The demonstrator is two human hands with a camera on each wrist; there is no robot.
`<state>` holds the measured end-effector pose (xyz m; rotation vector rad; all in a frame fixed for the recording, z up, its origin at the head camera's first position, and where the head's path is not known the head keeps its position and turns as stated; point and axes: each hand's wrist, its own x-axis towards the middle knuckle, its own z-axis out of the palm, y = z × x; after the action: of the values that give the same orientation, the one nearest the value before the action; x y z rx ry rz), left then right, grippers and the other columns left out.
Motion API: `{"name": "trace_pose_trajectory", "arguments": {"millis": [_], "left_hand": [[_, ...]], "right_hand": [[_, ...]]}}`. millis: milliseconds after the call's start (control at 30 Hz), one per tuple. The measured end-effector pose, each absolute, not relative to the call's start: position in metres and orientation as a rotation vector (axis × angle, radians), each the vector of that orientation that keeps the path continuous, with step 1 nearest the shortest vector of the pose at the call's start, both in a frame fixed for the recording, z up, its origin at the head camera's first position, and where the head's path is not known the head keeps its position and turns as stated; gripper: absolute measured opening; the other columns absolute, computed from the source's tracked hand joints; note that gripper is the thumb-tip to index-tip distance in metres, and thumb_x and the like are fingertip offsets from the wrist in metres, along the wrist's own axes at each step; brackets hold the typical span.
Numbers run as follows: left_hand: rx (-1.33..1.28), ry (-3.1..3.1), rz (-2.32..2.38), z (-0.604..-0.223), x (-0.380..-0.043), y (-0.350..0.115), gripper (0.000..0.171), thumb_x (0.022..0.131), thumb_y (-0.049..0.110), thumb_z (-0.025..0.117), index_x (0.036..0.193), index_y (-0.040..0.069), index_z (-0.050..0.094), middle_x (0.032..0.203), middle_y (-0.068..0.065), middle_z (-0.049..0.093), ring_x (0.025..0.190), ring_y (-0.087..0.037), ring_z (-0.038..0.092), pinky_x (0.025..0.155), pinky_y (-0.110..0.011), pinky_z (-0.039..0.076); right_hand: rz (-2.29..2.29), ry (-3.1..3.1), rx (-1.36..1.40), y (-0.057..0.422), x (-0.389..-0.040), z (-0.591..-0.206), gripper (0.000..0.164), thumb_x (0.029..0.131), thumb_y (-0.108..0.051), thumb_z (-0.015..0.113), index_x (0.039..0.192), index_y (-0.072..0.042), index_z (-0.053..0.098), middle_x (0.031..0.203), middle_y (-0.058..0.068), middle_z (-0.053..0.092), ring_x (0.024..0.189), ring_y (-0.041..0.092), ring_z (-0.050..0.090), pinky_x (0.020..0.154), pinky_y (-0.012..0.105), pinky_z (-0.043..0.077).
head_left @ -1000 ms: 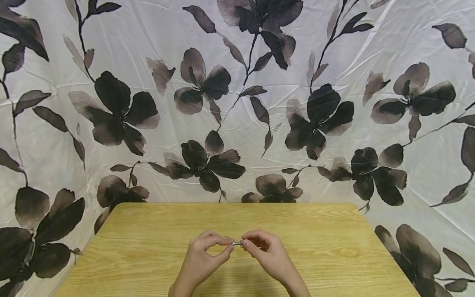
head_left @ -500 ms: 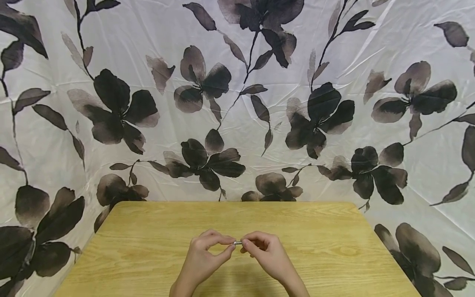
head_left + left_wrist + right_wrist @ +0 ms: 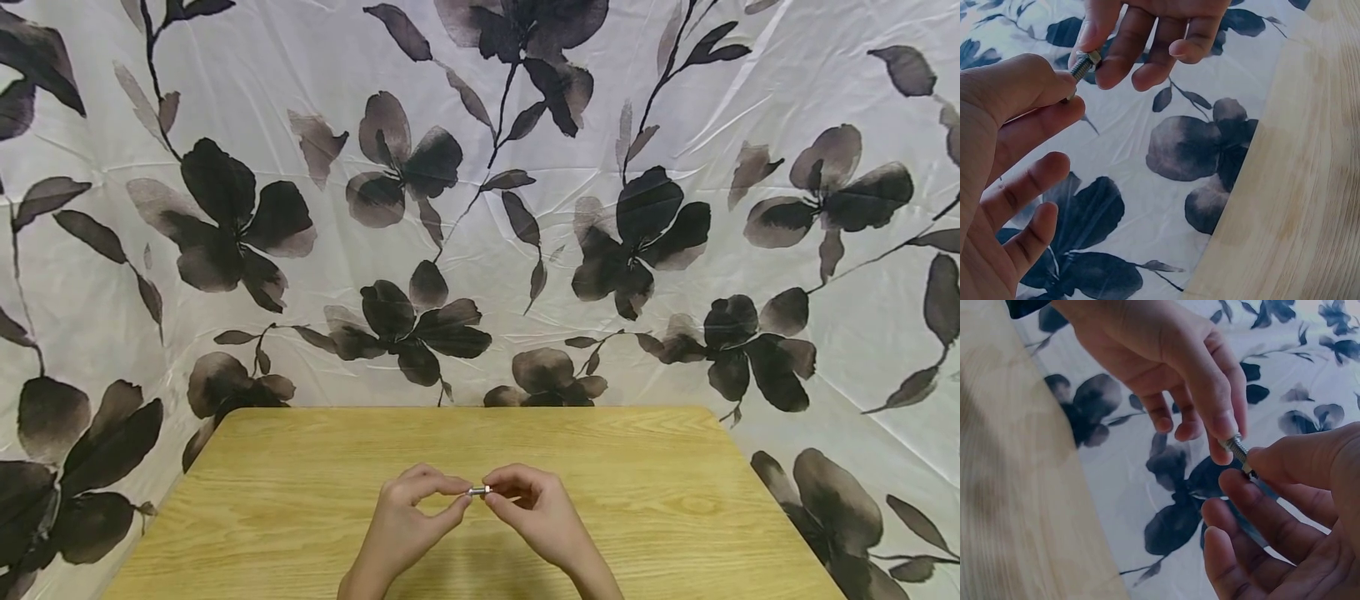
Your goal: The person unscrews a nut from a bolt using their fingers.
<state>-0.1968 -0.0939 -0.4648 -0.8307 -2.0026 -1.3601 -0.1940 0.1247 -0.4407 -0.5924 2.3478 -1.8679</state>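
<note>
A small metal bolt (image 3: 477, 492) lies sideways between the two hands over the table. My left hand (image 3: 416, 508) pinches its left end with thumb and forefinger, and those fingertips cover that end. At the other end sits a hex nut (image 3: 1093, 59), with the bolt's threads (image 3: 1081, 71) showing beside it in the left wrist view. Thumb and forefinger of my right hand (image 3: 536, 504) hold the nut from either side. The right wrist view shows the threaded shank (image 3: 1239, 450) bridging the gap between both pairs of fingertips. The other fingers of each hand are loosely bent.
Below the hands is a wood-grain table (image 3: 300, 450) with rounded far corners. A white cloth (image 3: 315, 250) printed with dark flowers hangs behind it and at both sides.
The right thumb and forefinger have shifted on the nut; half a second ago they covered it, and now it shows between them. The left hand keeps its pinch on the bolt.
</note>
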Motion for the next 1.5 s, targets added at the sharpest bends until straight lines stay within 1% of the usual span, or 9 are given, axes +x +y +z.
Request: {"name": "trace_pose_trajectory", "arguments": {"millis": [100,267,433,567,700,933,1100,1333,1500], "left_hand": [[-0.838,-1.997,-1.360,-0.4651,-0.1970,-0.0941,0.024,0.079,0.001,0.087,0.095,0.018,0.082,0.089,0.005,0.077,0.080,-0.010,0.069,0.071,-0.028,0.059],[-0.822,-2.017,-1.368,-0.4647,-0.1947,-0.0949,0.025,0.079,0.001,0.087,0.095,0.019,0.082,0.088,0.005,0.076,0.078,-0.012,0.070,0.071,-0.030,0.060],[-0.802,-2.014,-1.352,-0.4634,-0.1949,-0.0947,0.027,0.078,0.000,0.088,0.095,0.020,0.082,0.090,0.008,0.077,0.080,-0.009,0.069,0.073,-0.028,0.059],[-0.794,-2.013,-1.333,-0.4637,-0.1953,-0.0948,0.027,0.077,0.000,0.088,0.095,0.019,0.083,0.091,0.008,0.077,0.080,-0.006,0.069,0.073,-0.027,0.059],[-0.799,-2.005,-1.334,-0.4646,-0.1949,-0.0946,0.026,0.077,0.000,0.088,0.095,0.018,0.083,0.091,0.007,0.078,0.080,-0.007,0.069,0.073,-0.026,0.059],[-0.814,-2.011,-1.352,-0.4644,-0.1951,-0.0934,0.025,0.079,0.001,0.087,0.096,0.019,0.082,0.091,0.007,0.078,0.080,-0.007,0.069,0.072,-0.027,0.059],[-0.799,-2.016,-1.335,-0.4633,-0.1953,-0.0937,0.026,0.078,0.000,0.088,0.095,0.019,0.083,0.089,0.009,0.077,0.079,-0.005,0.068,0.071,-0.028,0.059],[-0.805,-2.014,-1.330,-0.4629,-0.1952,-0.0929,0.025,0.079,0.001,0.087,0.095,0.020,0.082,0.089,0.008,0.077,0.078,-0.009,0.068,0.071,-0.028,0.058],[-0.813,-2.006,-1.332,-0.4624,-0.1959,-0.0929,0.026,0.078,0.000,0.087,0.094,0.019,0.082,0.089,0.007,0.077,0.078,-0.008,0.068,0.071,-0.027,0.059]], "right_hand": [[-1.877,2.340,-0.609,0.1252,-0.1937,-0.4413,0.021,0.098,-0.018,0.072,0.114,-0.005,0.073,0.109,0.017,0.075,0.097,0.011,0.071,0.081,0.028,0.059],[-1.907,2.315,-0.624,0.1254,-0.1921,-0.4424,0.024,0.099,-0.017,0.071,0.117,-0.003,0.072,0.116,0.019,0.072,0.104,0.011,0.069,0.084,0.028,0.059],[-1.954,2.328,-0.560,0.1246,-0.1914,-0.4383,0.030,0.100,-0.017,0.068,0.127,-0.004,0.068,0.126,0.017,0.069,0.112,0.013,0.067,0.089,0.027,0.057],[-1.966,2.320,-0.488,0.1256,-0.1916,-0.4368,0.037,0.103,-0.024,0.065,0.135,-0.007,0.063,0.128,0.015,0.071,0.115,0.013,0.069,0.090,0.026,0.057],[-1.947,2.299,-0.424,0.1267,-0.1924,-0.4382,0.040,0.104,-0.031,0.063,0.132,-0.003,0.066,0.118,0.016,0.075,0.106,0.015,0.073,0.084,0.027,0.059],[-1.879,2.284,-0.420,0.1232,-0.1926,-0.4409,0.034,0.102,-0.035,0.065,0.113,-0.005,0.077,0.098,0.013,0.079,0.093,0.014,0.074,0.074,0.028,0.059],[-1.893,2.275,-0.455,0.1216,-0.1930,-0.4413,0.030,0.102,-0.031,0.066,0.111,-0.005,0.077,0.097,0.016,0.078,0.090,0.013,0.074,0.075,0.029,0.059],[-1.907,2.281,-0.475,0.1219,-0.1926,-0.4411,0.029,0.100,-0.025,0.069,0.116,-0.001,0.074,0.101,0.018,0.077,0.089,0.015,0.073,0.076,0.028,0.058],[-1.908,2.302,-0.480,0.1212,-0.1924,-0.4403,0.026,0.098,-0.021,0.071,0.115,-0.002,0.074,0.101,0.017,0.076,0.085,0.015,0.069,0.075,0.026,0.056]]}}
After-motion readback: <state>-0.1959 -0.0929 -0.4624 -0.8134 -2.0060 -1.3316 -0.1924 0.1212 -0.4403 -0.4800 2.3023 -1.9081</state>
